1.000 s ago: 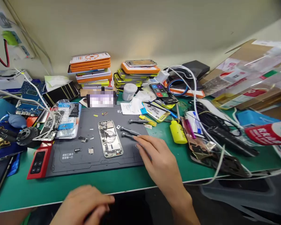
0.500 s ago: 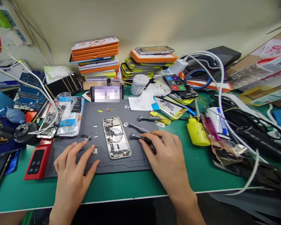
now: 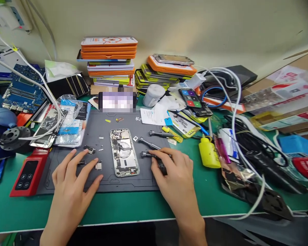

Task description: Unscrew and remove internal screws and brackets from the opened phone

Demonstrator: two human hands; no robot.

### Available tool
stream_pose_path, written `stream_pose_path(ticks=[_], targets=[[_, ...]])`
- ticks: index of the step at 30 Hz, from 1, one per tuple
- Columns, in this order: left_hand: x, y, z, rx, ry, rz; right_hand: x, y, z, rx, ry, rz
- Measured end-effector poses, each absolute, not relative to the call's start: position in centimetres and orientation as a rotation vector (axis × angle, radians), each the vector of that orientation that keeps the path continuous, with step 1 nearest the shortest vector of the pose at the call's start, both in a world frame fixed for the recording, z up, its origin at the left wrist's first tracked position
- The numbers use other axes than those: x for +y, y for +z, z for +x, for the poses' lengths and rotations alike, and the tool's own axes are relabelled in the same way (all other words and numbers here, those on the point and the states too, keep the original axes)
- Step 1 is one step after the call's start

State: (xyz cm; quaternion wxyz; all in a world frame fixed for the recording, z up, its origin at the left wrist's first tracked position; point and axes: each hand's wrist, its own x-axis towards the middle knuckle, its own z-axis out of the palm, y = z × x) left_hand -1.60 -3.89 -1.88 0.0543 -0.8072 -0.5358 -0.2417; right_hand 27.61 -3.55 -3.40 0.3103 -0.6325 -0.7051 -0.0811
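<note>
An opened phone (image 3: pixel 125 153), its inside parts showing, lies face up on the dark grey mat (image 3: pixel 97 119) between my hands. My left hand (image 3: pixel 73 186) is open, palm down, with fingers spread over the mat's left part. Near its fingertips are a small black-and-silver part (image 3: pixel 89 149) and a small metal part (image 3: pixel 98 166). My right hand (image 3: pixel 173 174) curls over the nearest screwdriver (image 3: pixel 145 154), thumb and index finger closed around its dark handle, most of which is hidden. Two more screwdrivers lie just beyond: a middle one (image 3: pixel 150 144) and a far one (image 3: pixel 159 134).
A red device with buttons (image 3: pixel 28 174) borders the mat on the left. Stacked orange boxes (image 3: pixel 109 51) and a propped phone (image 3: pixel 117 101) stand at the back. At right are a yellow bottle (image 3: pixel 209 153) and white cables (image 3: pixel 237 99). Small bits dot the mat.
The view has shifted a little, so most of the bench appears moved left. My hands keep nearly the same pose, the right one still at the nearest screwdriver.
</note>
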Motion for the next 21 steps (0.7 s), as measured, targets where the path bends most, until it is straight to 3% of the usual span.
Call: stream_pose_path(ticks=[10, 15, 21], targets=[[-4.4, -1.1, -1.3, -1.686, -0.735, -2.473, -4.3, -3.1, 27.6, -1.709, -0.289, -1.431], [-4.4, -0.7, -1.6, -1.757, -1.098, -2.222, -4.4, -3.2, 27.6, -1.503, -0.094, -1.317], [-4.6, -0.9, -2.1, -1.918, -1.114, -2.159, -4.5, -3.4, 27.5, -1.429, 0.135, -1.413]])
